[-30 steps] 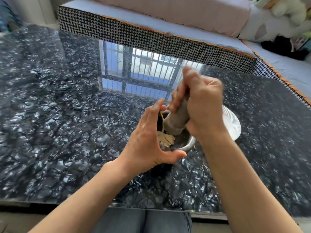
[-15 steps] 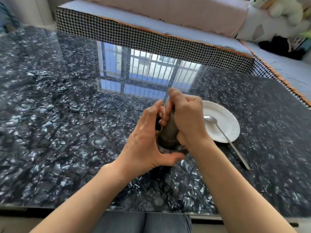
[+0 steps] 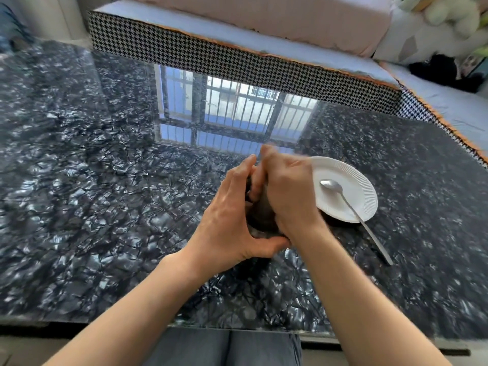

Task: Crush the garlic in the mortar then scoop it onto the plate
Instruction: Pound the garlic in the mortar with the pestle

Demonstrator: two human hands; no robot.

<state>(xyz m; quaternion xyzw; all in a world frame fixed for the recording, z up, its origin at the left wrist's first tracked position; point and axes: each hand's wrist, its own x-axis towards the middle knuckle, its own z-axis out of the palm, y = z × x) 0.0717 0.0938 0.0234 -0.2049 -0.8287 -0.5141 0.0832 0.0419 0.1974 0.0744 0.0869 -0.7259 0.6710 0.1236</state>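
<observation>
My left hand [image 3: 227, 217] wraps around the dark mortar [image 3: 257, 235], which is almost fully hidden between my two hands. My right hand [image 3: 286, 191] is closed around the grey pestle [image 3: 261, 210], pressed down into the mortar. The garlic inside is hidden. Just right of my hands a white paper plate [image 3: 365, 186] lies on the table. A metal spoon [image 3: 351, 207] rests with its bowl on the plate and its handle reaching out toward the near right.
The glossy black marbled table [image 3: 105, 207] reflects a barred window in its middle. A sofa with a houndstooth edge [image 3: 237, 62] runs along the far side and the right. My knees show below the table's near edge.
My right hand drove the pestle down from a raised position into the mortar. That uncovered the plate and spoon. My left hand stayed on the mortar.
</observation>
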